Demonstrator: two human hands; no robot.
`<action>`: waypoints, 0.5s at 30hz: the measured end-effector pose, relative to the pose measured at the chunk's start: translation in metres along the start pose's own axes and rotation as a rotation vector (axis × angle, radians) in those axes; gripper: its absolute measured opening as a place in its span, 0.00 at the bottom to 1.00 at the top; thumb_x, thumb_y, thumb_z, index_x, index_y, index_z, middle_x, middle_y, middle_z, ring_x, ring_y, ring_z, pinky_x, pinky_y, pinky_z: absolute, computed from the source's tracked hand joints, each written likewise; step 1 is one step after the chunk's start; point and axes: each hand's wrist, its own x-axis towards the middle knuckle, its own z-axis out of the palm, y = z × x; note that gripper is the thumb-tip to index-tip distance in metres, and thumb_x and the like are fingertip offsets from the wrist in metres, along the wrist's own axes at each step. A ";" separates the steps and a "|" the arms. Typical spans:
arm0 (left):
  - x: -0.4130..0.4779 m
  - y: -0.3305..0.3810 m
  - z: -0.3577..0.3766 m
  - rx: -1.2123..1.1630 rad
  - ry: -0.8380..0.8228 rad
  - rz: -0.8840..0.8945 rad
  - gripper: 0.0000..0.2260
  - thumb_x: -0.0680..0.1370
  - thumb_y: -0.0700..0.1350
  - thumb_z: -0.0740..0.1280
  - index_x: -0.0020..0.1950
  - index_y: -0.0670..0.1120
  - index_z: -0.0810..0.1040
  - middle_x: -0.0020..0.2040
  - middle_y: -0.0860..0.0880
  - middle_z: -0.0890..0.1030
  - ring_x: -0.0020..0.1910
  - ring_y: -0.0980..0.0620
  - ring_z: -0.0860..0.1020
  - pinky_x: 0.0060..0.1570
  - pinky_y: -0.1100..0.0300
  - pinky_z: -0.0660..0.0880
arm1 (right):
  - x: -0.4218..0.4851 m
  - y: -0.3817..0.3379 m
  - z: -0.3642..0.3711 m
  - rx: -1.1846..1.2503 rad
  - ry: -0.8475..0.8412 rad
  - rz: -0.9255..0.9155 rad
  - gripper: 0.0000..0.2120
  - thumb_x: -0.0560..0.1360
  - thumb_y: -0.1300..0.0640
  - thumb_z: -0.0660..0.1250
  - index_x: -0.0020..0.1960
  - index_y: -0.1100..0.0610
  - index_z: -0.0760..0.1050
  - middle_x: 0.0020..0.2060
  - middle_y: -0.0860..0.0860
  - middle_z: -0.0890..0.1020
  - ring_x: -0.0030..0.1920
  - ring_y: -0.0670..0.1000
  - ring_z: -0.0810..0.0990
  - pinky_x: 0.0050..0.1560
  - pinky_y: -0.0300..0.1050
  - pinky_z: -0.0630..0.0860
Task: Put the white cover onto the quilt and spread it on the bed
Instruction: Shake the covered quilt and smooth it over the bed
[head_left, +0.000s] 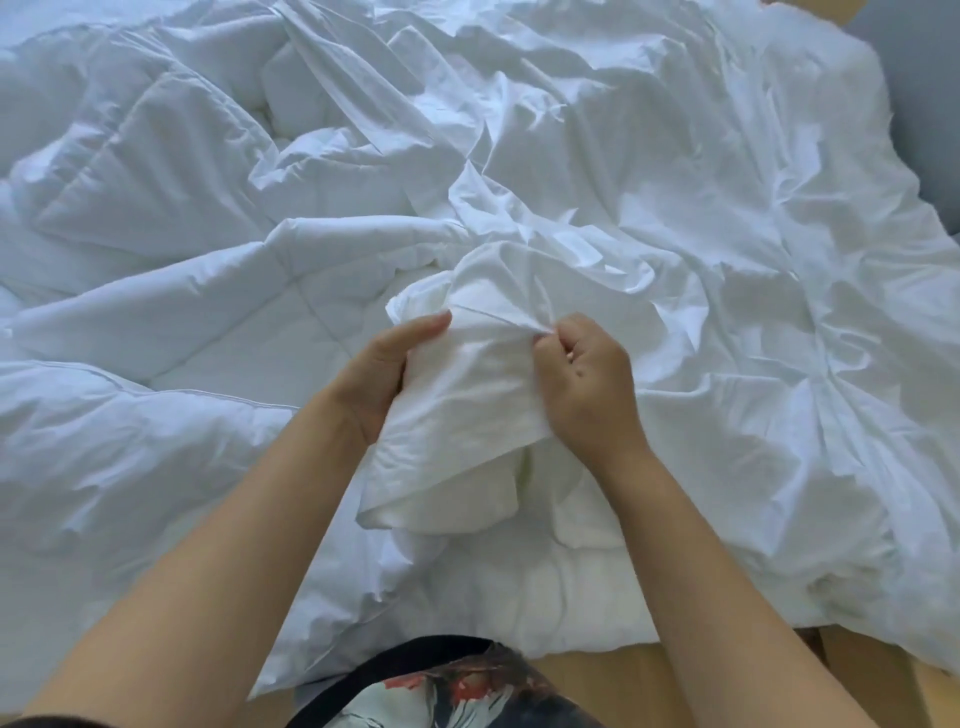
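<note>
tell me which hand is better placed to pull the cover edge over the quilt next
Right, probably: the right hand pinches the edge of the white cover, while the left hand grips its bunched part.

The scene is lit by cool, diffuse light. The white cover (727, 249) is rendered brightest at right, nearly washed out; bluish shadows are held in the folds of the quilt (145, 218) at left. Edges are bent by the wide lens; fine detail is softened
</note>
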 end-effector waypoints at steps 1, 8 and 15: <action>-0.002 0.001 0.002 0.066 0.000 -0.064 0.29 0.49 0.50 0.83 0.48 0.43 0.85 0.46 0.42 0.84 0.43 0.46 0.83 0.42 0.54 0.81 | -0.010 -0.003 0.003 0.002 -0.014 -0.062 0.18 0.74 0.58 0.58 0.30 0.48 0.55 0.27 0.44 0.61 0.29 0.42 0.64 0.31 0.33 0.60; -0.013 0.015 0.003 0.060 -0.114 -0.002 0.26 0.53 0.49 0.83 0.50 0.45 0.85 0.49 0.45 0.84 0.48 0.48 0.83 0.45 0.56 0.80 | -0.026 0.008 0.000 0.004 0.121 0.070 0.17 0.71 0.60 0.57 0.29 0.49 0.53 0.25 0.43 0.59 0.27 0.42 0.63 0.29 0.34 0.59; -0.019 0.009 -0.005 0.059 -0.075 0.038 0.25 0.45 0.49 0.83 0.40 0.45 0.86 0.36 0.48 0.84 0.35 0.52 0.83 0.36 0.62 0.79 | 0.009 0.049 -0.034 -0.122 0.266 0.386 0.20 0.75 0.65 0.57 0.28 0.55 0.54 0.24 0.49 0.60 0.27 0.47 0.58 0.30 0.43 0.56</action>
